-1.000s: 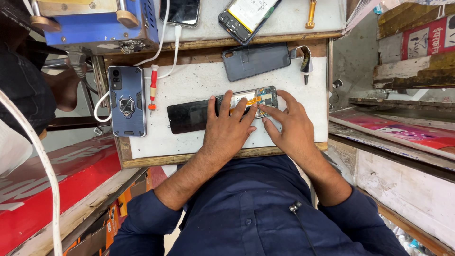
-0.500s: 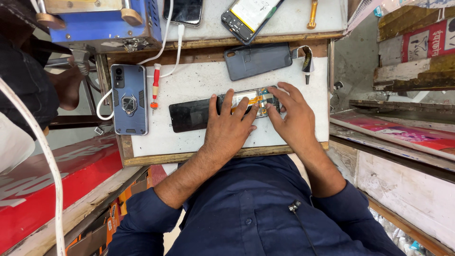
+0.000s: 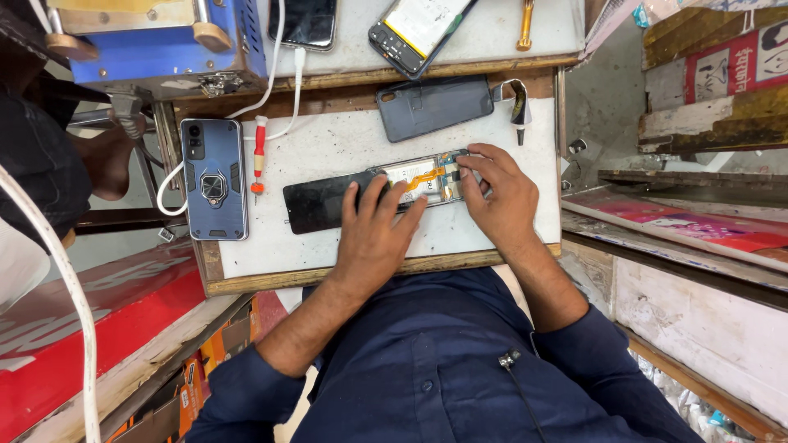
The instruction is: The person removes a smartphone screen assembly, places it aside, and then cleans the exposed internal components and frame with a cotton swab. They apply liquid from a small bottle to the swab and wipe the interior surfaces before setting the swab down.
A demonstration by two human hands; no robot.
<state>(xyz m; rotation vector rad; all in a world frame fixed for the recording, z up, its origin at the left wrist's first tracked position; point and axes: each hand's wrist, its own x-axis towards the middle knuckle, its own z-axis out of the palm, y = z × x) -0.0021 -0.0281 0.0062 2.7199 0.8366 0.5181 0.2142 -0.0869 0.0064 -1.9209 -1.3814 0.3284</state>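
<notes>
Opened smartphone (image 3: pixel 427 179), back cover off, innards and orange flex cable exposed, lying mid-worktop (image 3: pixel 328 139) beside a detached black screen panel (image 3: pixel 316 203); the left hand (image 3: pixel 373 234) rests flat with fingers spread across phone and panel, holding nothing, while the right hand (image 3: pixel 501 193) pinches narrowly at the phone's right end, whether on a small part cannot be told. Removed dark back cover (image 3: pixel 433 107) lies just above, red-handled screwdriver (image 3: pixel 259 152) and blue cased phone (image 3: pixel 213 179) to the left, suggesting disassembly is done and internal work remains under way, reassembly not yet begun.
</notes>
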